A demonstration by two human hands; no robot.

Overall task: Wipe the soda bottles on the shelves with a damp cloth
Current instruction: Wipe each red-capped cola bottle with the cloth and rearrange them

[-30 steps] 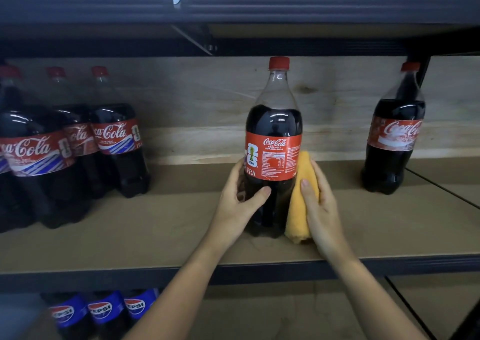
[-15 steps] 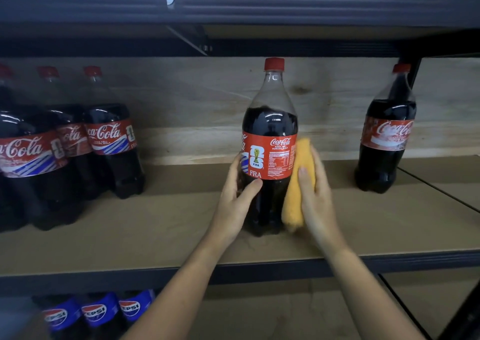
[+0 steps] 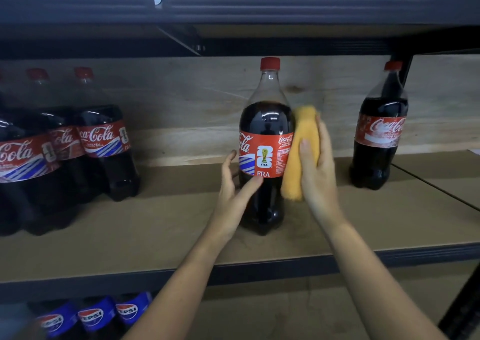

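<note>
1. The yellow cloth (image 3: 301, 155) has climbed the bottle's right side since a second ago: then it lay low against the base and reached the shelf board, now it covers the right edge of the label and the dark shoulder above it, and its lower end hangs clear of the board.
2. The right hand (image 3: 315, 168) has risen with it. Its fingers are curled round the folded cloth and press it against the Coca-Cola bottle (image 3: 265, 142).
3. The bottle has turned. The FIFA mark, once at the label's left edge, now faces near, and part of the white script shows at the left.
4. The left hand (image 3: 233, 183) has loosened. Earlier it wrapped the lower body; now the thumb rests on the front just under the label, and the fingers spread along the left side, only lightly bent. I cannot tell whether the fingertips touch.
5. The bottle stands upright near the middle of the wooden shelf (image 3: 155, 230), closer to the front edge than to the back board.
6. To the left, well apart, stands a cluster of Coca-Cola bottles (image 3: 101, 142). To the right, one more bottle (image 3: 379, 137) stands alone.
7. On the shelf below, at the near left, Pepsi bottles (image 3: 96, 316) show their blue labels.
</note>
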